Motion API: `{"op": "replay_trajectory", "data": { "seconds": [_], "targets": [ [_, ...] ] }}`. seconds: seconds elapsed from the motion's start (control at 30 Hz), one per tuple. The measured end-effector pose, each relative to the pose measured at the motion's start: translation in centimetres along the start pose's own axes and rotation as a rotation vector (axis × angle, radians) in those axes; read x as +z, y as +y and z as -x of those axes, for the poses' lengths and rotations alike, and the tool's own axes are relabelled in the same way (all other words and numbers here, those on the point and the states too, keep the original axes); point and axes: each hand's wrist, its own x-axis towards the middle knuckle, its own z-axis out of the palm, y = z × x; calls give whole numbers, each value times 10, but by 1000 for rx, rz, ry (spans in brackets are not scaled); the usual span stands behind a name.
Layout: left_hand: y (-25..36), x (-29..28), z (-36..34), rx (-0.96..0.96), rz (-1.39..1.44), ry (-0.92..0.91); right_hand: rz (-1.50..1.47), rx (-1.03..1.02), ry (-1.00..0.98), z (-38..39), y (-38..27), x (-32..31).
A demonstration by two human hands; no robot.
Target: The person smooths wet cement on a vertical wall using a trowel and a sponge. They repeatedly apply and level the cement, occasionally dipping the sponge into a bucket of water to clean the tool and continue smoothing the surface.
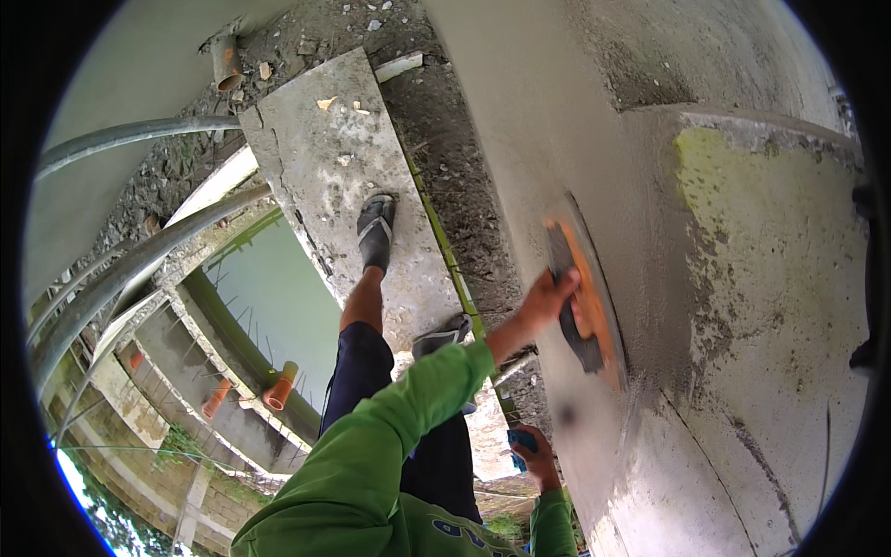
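Note:
My left arm, in a green sleeve, reaches across to the right. My left hand (548, 302) is closed round the dark handle of an orange plastering float (603, 320). The float's long face lies along the grey plastered wall (524, 121), where the surface looks damp and smooth. Lower down, close to the wall, my right hand (536, 459) is closed on a small blue thing (520, 444); fingers cover part of it, and its kind is unclear.
My sandalled feet stand on a narrow, dirty board (325, 139) strewn with crumbs of mortar. Left of it lies a pit of greenish water (278, 278) edged with thin rods. Grey pipes (148, 246) curve beside it, and orange pipe stubs (278, 388) jut out.

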Motion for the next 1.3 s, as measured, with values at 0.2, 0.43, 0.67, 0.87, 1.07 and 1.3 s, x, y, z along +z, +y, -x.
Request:
{"op": "replay_trajectory", "data": {
  "seconds": [0.2,0.43,0.67,0.87,1.07,1.3],
  "targets": [
    [73,26,-8,515,-86,138,-170,61,29,0,-28,-6],
    [-32,-20,-44,319,132,100,-19,-7,77,-8,51,-18],
    [65,-16,-62,643,-27,155,-77,-31,164,-11,83,-35],
    [-76,-11,-31,257,107,64,-181,20,77,-20,32,1],
    [41,27,-5,537,-92,127,-14,-18,64,-40,-10,52],
    [-47,-93,-132,501,27,167,-190,-385,77,-192,-53,91]
  ]
}}
